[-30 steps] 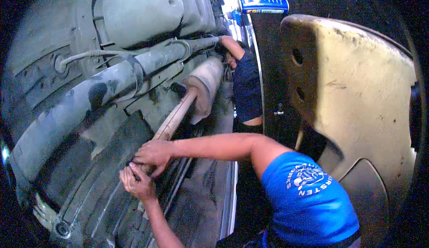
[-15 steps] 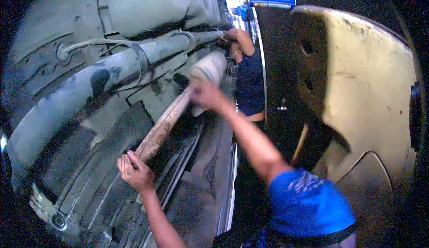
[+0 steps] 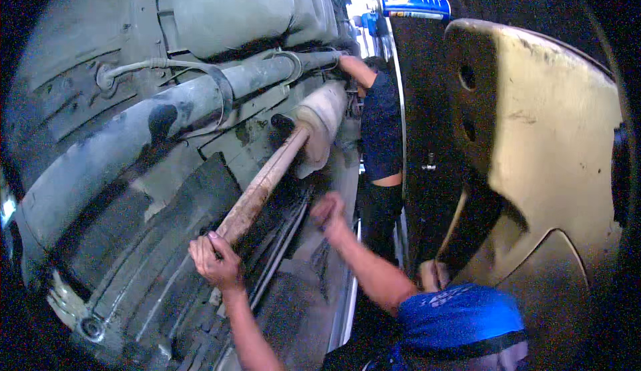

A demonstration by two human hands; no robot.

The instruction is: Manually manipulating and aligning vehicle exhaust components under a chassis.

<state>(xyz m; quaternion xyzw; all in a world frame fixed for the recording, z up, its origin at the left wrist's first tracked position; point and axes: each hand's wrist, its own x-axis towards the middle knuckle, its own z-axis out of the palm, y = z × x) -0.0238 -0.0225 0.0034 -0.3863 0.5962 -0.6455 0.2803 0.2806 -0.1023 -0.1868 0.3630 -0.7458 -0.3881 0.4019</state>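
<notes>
Overhead runs the underside of a vehicle, and a slanting exhaust pipe [image 3: 264, 177] leads up from my left hand to a rounded muffler [image 3: 322, 107]. My left hand [image 3: 217, 261] is wrapped round the lower end of this pipe, which is pale with brown rust marks. Apart from the pipe, to its right and lower down, my right hand [image 3: 328, 209] hangs in the air. Its fingers look curled in, slightly blurred, with nothing visible in them. A thicker grey tube [image 3: 113, 144] crosses behind on the left, with a strap [image 3: 220, 94] round it.
Another person in dark clothes [image 3: 382, 124] stands beyond the muffler, an arm [image 3: 359, 70] raised to the grey tube's far end. A blue spray can [image 3: 414, 7] appears at the top right. A big tan panel [image 3: 554, 117] fills the right side, beside a thin wooden stick [image 3: 453, 224].
My right hand has come off the pipe near the muffler and dropped down and back. My left hand keeps its hold on the pipe's lower end. The view has shifted slightly.
</notes>
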